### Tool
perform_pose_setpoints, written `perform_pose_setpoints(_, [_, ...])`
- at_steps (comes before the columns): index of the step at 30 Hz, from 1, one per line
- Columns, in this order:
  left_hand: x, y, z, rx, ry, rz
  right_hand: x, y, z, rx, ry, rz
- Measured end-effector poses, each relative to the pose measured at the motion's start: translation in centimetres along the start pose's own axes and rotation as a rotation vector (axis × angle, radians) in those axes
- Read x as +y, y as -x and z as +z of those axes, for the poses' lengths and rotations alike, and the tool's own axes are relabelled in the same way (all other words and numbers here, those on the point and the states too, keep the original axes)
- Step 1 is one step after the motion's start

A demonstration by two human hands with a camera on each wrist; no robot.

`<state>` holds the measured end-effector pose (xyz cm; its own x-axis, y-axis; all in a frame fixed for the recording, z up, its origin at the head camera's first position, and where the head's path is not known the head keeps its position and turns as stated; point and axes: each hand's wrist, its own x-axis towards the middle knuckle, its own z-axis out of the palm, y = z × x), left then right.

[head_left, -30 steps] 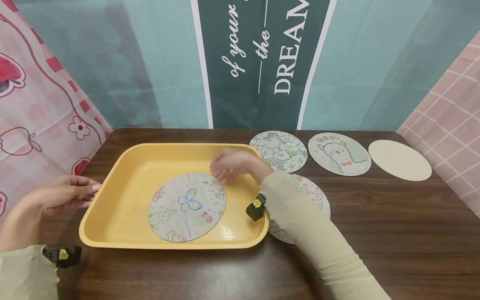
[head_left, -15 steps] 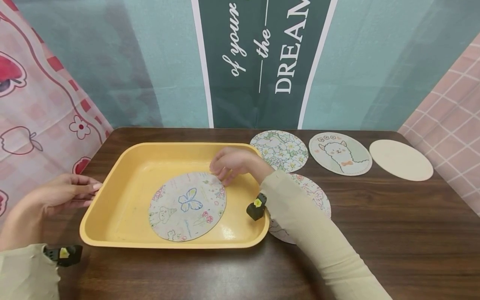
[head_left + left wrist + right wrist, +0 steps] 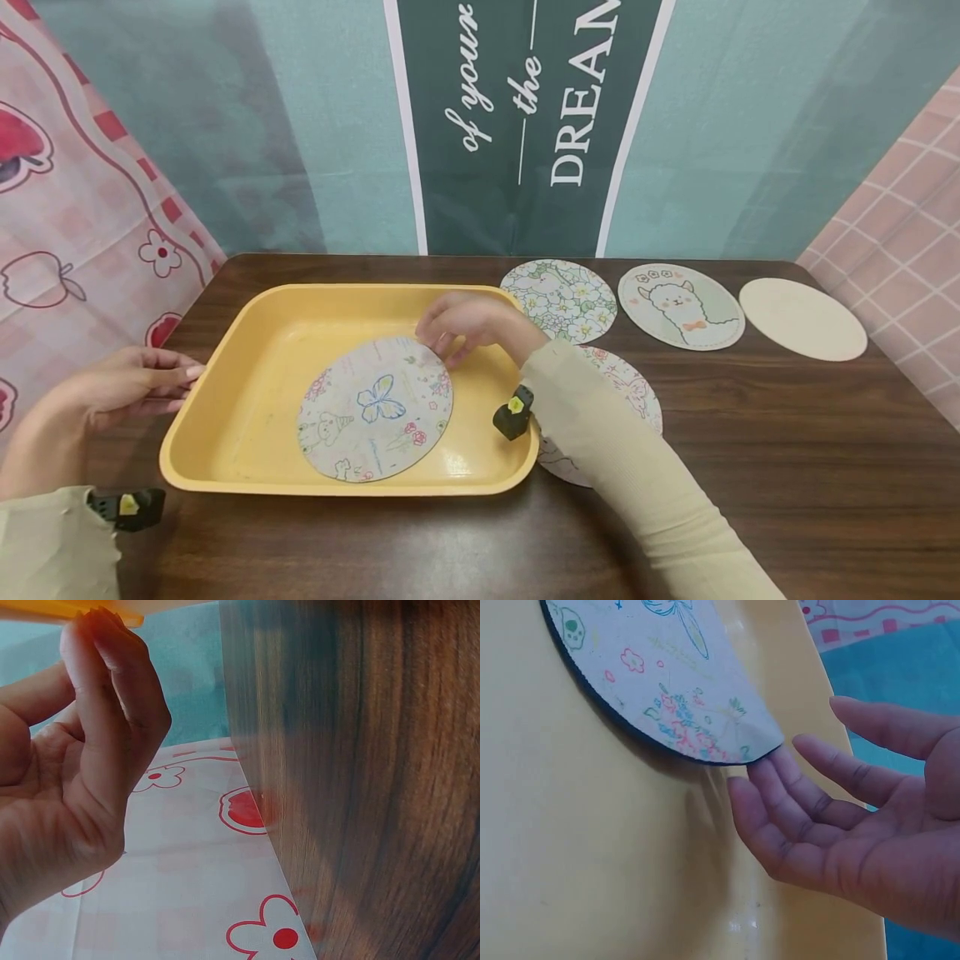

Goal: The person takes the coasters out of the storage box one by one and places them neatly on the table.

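Note:
A yellow tray (image 3: 255, 392) lies on the table, with a round mat (image 3: 382, 408) inside it. The mat is pale, printed with a blue butterfly and flowers, and has a thin dark edge. My left hand (image 3: 146, 383) pinches the tray's left rim; the left wrist view shows those fingertips (image 3: 94, 619) right at the yellow plastic. In the tray, my right hand (image 3: 465, 323) is at the mat's far right edge. Fingers (image 3: 784, 799) of that hand reach under the edge, which stands raised off the tray floor. Its thumb is apart from the mat.
Right of the tray lie more round mats: a floral one (image 3: 558, 300), an alpaca one (image 3: 681, 307), a plain cream one (image 3: 802, 319) and a pink-patterned one (image 3: 637, 387) partly behind my right sleeve. Printed cloths hang behind and at both sides of the wooden table (image 3: 787, 467).
The mat's far right edge has risen slightly at my right fingertips. My left hand and the tray stay in place.

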<state>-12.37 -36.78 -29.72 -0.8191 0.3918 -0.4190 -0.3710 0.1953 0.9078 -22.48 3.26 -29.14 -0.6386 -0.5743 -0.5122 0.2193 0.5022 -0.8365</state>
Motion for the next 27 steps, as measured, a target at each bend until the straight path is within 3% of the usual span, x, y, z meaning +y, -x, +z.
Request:
perform_pose_setpoints(6, [0.00, -0.01, -0.10, -0.015, 0.024, 0.002, -0.13, 0.02, 0.12, -0.020, 0.026, -0.013])
perform_pose_setpoints(27, [-0.04, -0.14, 0.07, 0.016, -0.032, -0.002, 0.04, -0.09, 0.47, -0.076, 0.027, -0.050])
